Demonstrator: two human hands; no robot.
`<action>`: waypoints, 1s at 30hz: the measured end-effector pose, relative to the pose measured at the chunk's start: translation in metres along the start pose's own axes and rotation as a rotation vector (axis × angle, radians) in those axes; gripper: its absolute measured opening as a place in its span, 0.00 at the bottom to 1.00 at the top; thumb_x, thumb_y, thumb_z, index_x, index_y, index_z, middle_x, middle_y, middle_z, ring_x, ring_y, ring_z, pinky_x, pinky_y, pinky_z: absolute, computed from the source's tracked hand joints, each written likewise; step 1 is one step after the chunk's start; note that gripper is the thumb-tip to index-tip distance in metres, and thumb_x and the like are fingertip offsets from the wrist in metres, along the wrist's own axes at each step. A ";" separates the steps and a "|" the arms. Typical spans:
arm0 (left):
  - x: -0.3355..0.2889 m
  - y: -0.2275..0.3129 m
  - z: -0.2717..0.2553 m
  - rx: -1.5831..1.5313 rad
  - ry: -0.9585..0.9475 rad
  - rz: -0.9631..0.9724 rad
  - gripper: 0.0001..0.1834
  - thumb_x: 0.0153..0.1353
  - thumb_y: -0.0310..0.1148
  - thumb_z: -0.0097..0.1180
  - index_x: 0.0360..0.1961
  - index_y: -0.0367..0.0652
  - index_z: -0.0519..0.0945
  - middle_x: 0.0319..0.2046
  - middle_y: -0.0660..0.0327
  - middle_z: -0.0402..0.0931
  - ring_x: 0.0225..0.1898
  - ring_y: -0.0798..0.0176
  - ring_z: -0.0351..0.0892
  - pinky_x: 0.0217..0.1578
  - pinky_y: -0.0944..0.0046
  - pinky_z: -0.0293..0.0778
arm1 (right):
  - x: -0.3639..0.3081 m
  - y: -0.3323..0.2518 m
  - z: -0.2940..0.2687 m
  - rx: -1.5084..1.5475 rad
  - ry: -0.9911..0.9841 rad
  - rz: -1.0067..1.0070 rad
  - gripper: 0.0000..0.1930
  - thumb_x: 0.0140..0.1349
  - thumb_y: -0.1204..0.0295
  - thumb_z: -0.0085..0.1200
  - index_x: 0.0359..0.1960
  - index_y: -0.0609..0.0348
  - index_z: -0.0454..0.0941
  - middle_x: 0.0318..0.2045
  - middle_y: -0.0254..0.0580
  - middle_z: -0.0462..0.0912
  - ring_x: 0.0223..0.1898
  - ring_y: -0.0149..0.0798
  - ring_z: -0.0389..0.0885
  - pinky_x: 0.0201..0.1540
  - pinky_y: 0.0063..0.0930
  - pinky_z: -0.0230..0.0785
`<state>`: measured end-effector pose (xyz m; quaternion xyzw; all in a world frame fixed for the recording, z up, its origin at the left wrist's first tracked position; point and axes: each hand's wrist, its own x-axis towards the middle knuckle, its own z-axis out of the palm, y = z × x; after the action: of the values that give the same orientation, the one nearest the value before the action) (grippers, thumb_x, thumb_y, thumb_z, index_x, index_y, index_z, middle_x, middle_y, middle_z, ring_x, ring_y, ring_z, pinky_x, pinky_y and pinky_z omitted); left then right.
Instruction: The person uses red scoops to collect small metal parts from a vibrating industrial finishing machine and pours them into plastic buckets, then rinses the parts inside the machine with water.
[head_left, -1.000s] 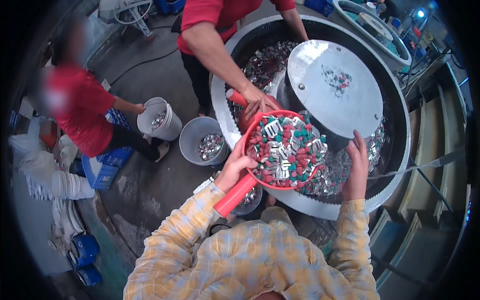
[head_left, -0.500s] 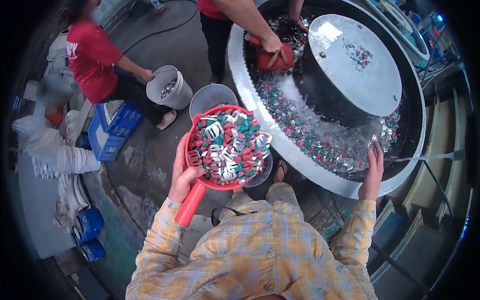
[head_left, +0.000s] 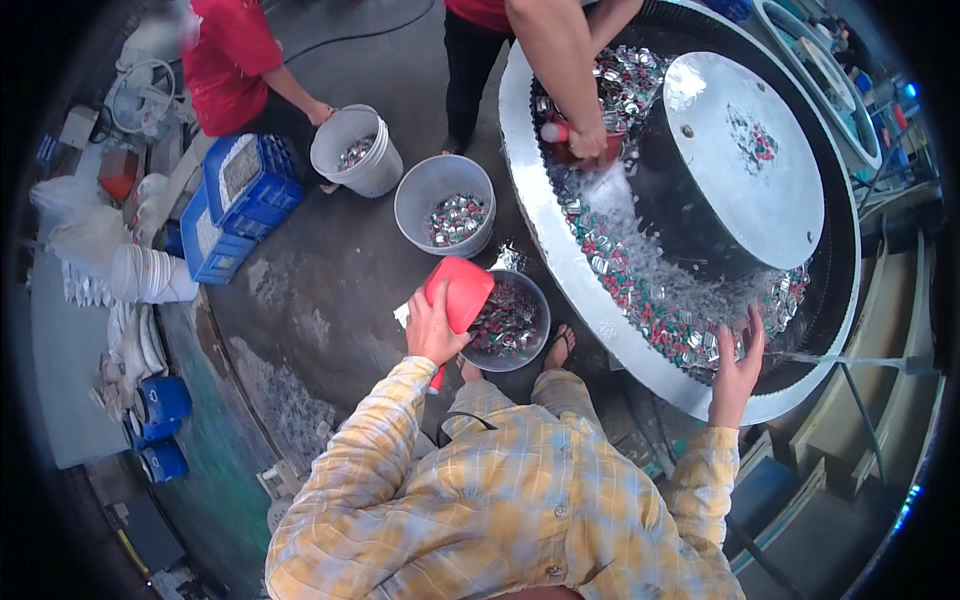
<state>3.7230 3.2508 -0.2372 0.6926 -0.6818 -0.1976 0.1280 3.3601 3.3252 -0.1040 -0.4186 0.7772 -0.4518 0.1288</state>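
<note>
My left hand [head_left: 432, 332] is closed around a red plastic scoop [head_left: 464, 290], tipped on its side with its underside toward me. The scoop is at the left rim of a grey basin [head_left: 546, 318] near my feet. Small metal buckle-like pieces mixed with red and green bits [head_left: 503, 325] lie in the basin. Over the near edge of a big round tub [head_left: 545, 235], my right hand [head_left: 737, 372] is open with its fingers apart, holding nothing. Wet metal pieces with red and green bits [head_left: 640, 305] fill the tub's channel around a raised metal cover [head_left: 750, 170].
A co-worker's hand [head_left: 590, 145] works with another red scoop [head_left: 570, 140] in the tub's far side. Another person in red holds a white bucket [head_left: 375, 165]. A grey bucket [head_left: 405, 215] of metal pieces stands beyond the basin. Blue crates [head_left: 225, 255] sit at the left.
My left hand has tipped the full scoop over toward the basin, and the basin now shows a load of pieces. My right hand's fingers have spread. The co-worker's scoop has shifted in the tub.
</note>
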 end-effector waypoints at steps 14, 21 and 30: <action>-0.010 -0.015 -0.012 -0.385 0.255 -0.155 0.47 0.32 0.29 0.60 0.59 0.42 0.53 0.50 0.46 0.59 0.53 0.47 0.62 0.51 0.56 0.64 | -0.051 -0.073 0.103 0.318 -1.302 -0.197 0.29 0.46 0.67 0.61 0.51 0.63 0.66 0.45 0.46 0.72 0.41 0.38 0.74 0.45 0.27 0.66; -0.071 -0.040 0.075 -1.300 -0.100 -0.409 0.42 0.41 0.28 0.57 0.59 0.41 0.51 0.50 0.55 0.63 0.53 0.60 0.62 0.54 0.62 0.57 | -0.100 0.039 0.202 0.592 -1.037 1.231 0.25 0.51 0.72 0.55 0.51 0.63 0.62 0.42 0.46 0.73 0.36 0.39 0.78 0.32 0.31 0.74; -0.041 -0.174 0.297 -0.540 -0.325 -0.957 0.52 0.35 0.51 0.66 0.57 0.35 0.55 0.48 0.43 0.66 0.52 0.48 0.65 0.49 0.59 0.63 | -0.134 0.144 0.202 0.549 -0.384 1.202 0.21 0.44 0.83 0.45 0.44 0.60 0.68 0.32 0.41 0.77 0.28 0.40 0.78 0.27 0.29 0.73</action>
<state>3.7458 3.3252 -0.5744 0.8275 -0.2287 -0.5048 0.0901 3.4829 3.3423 -0.3569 0.0604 0.6951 -0.4004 0.5941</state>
